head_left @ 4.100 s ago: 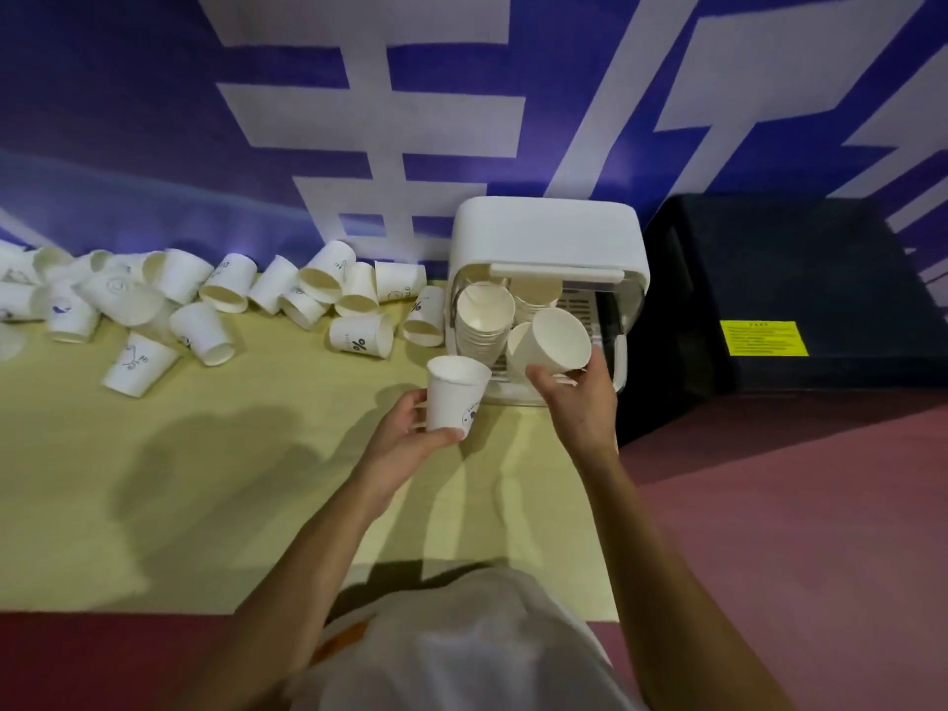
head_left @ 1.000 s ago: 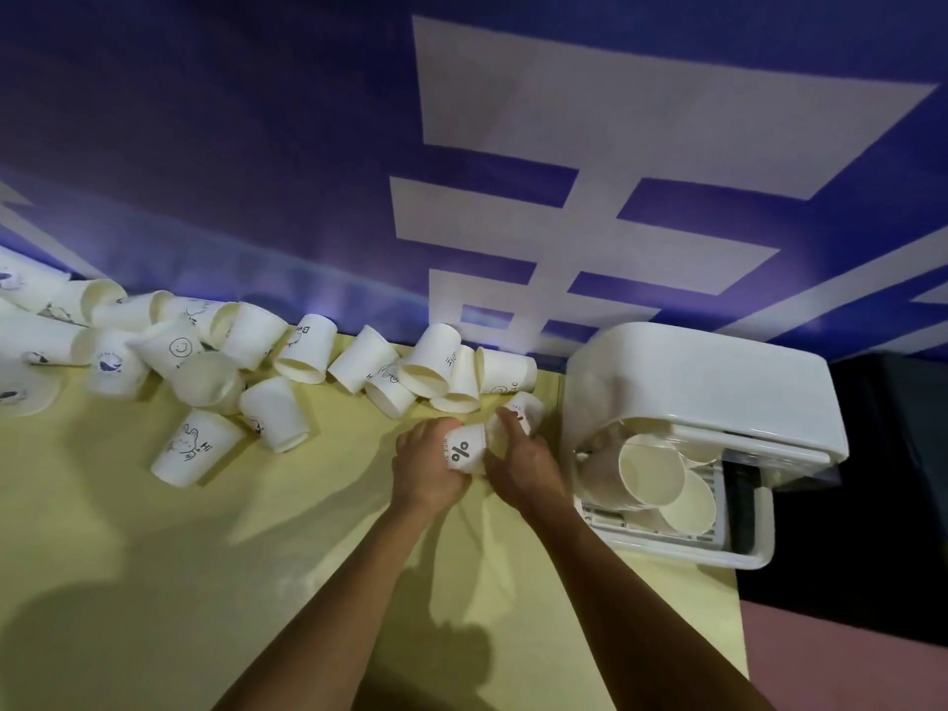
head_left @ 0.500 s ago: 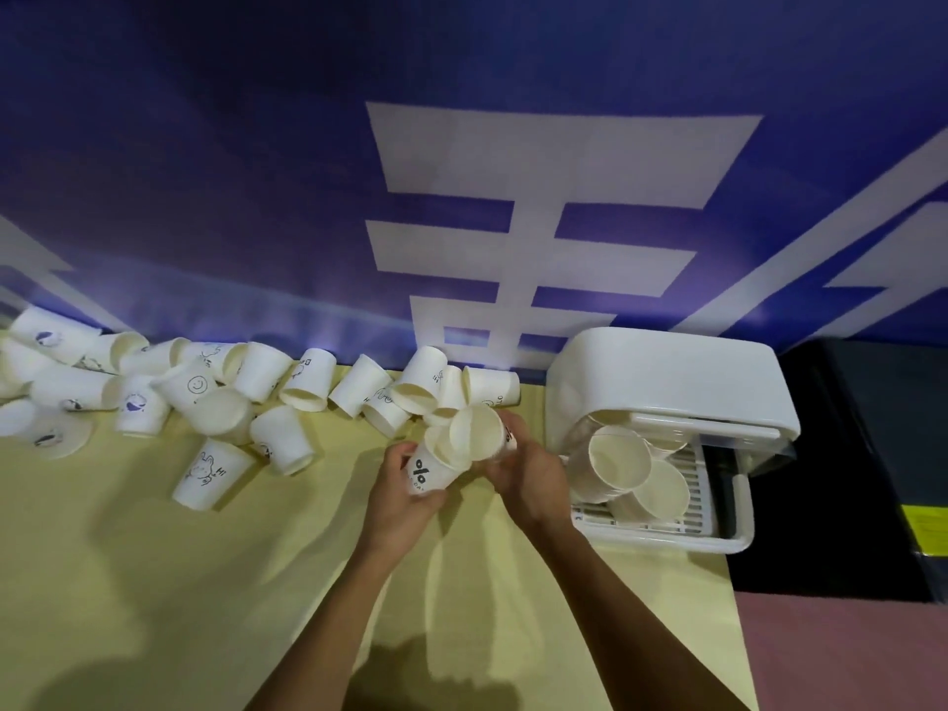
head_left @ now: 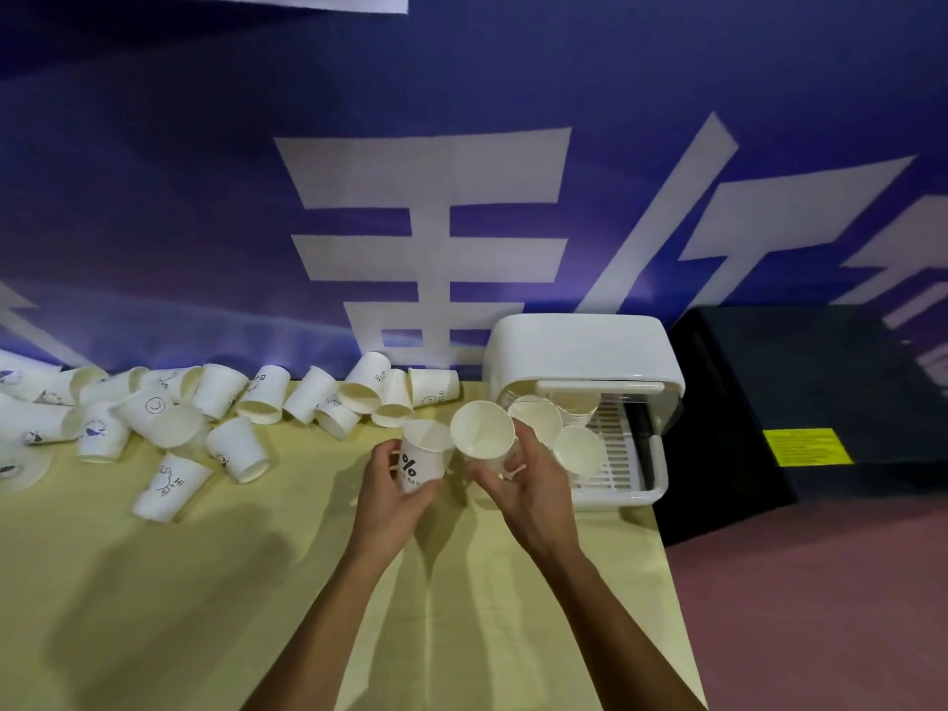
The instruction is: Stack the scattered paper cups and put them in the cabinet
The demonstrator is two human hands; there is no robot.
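Grips % cup [head_left: 418, 463] in left hand [head_left: 392, 487], tilted cup [head_left: 482, 437] in right hand [head_left: 536, 487], side by side, near open cabinet [head_left: 579, 346] holding more cups [head_left: 536, 423]; scattered cups [head_left: 267, 393] at back of table [head_left: 154, 608].

- The worktop [head_left: 205, 608] is covered with a pale yellow cloth that shows long creases toward its right edge.
- A heap of white paper cups [head_left: 220, 397] lies along its back edge, from the left border to about the middle. Most are tipped on their sides and many touch each other.
- One cup [head_left: 172, 487] printed "HI" lies on its side just in front of the heap.
- A white cabinet [head_left: 579, 351] stands on the back right corner with its front open. More cups sit inside on a slatted rack [head_left: 613, 443].
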